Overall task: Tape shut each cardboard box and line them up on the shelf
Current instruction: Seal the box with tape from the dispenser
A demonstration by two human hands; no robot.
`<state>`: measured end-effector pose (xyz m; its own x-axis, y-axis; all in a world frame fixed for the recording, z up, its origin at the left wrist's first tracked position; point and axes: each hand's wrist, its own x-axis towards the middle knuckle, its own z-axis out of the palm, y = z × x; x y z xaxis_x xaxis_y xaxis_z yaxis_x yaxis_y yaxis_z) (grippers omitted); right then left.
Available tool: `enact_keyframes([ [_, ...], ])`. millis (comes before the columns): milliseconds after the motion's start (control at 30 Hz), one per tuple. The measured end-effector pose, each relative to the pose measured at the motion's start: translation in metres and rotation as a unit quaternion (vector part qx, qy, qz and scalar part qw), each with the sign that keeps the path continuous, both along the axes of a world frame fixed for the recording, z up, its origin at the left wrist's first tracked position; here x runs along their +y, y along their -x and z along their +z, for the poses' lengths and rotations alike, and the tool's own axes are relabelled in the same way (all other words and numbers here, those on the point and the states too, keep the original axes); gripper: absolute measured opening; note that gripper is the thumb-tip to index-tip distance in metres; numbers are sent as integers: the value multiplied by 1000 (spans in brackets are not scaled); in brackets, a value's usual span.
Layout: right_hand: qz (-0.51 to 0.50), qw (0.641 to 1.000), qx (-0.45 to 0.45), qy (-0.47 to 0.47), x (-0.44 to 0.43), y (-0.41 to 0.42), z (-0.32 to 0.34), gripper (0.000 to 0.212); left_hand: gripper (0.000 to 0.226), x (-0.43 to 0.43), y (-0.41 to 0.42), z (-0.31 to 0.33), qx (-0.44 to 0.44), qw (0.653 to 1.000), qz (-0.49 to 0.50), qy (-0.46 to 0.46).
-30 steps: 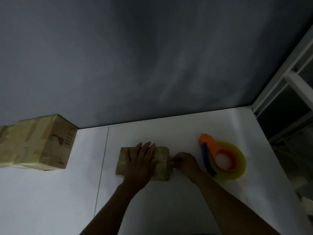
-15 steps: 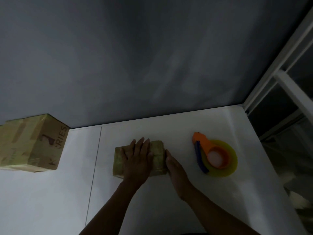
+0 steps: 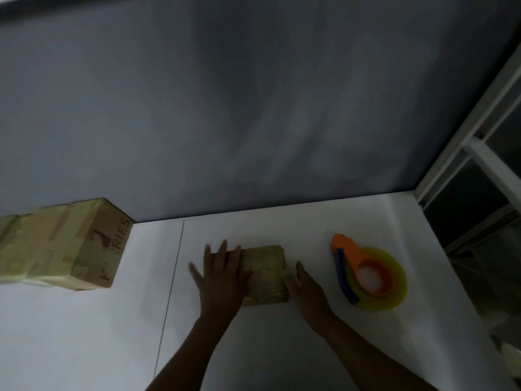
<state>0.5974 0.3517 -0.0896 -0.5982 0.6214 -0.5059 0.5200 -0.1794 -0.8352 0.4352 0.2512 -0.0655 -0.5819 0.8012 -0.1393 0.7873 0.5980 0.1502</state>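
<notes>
Small tan cardboard box (image 3: 265, 266) pinned under flat, spread-fingered left hand (image 3: 222, 275), braced by straight-fingered right hand (image 3: 307, 289), probably seating its yellowish tape (image 3: 263, 290).

Left hand (image 3: 222, 280): bare, seen from the back. It has a broad back, with four long fingers (image 3: 223, 251) and a thumb all in view, and the tips are softened by blur.
Right hand (image 3: 307, 289): bare, seen from the back and thumb side. Its outline is narrower, and the fingers are too blurred to tell apart.
Left forearm (image 3: 191, 348): bare skin from the wrist to the picture's edge at 6 o'clock. It is slim and widens toward the elbow.
Right forearm (image 3: 375, 354): bare skin from the wrist to the edge at 5 o'clock, thicker toward the edge.
Surface detail: dim light leaves both arms in shadow, so nails, knuckle lines and marks cannot be told.
</notes>
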Motion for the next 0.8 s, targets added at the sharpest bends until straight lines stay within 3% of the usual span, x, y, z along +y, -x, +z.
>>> enact_keyframes([
  [133,26,998,56,-10,-16,8,-1,73,73,-8,-2,1,-54,997,53,-8],
  [267,69,997,14,-37,-2,11,1,68,51,-13,4,7,-90,992,52,-70],
  [433,-12,987,-18,-158,28,10,19,46,54,-29,1,6,-151,980,-5,-132],
  [533,-59,978,-40,-198,29,6,20,55,61,-36,-1,-9,-245,959,-39,-139],
  [667,-66,973,-3,-222,6,-2,21,72,71,-33,-13,-6,-242,958,-54,-141],
  [800,1,981,32,-192,-11,-12,8,69,67,-21,-29,-1,-230,958,-85,-148],
])
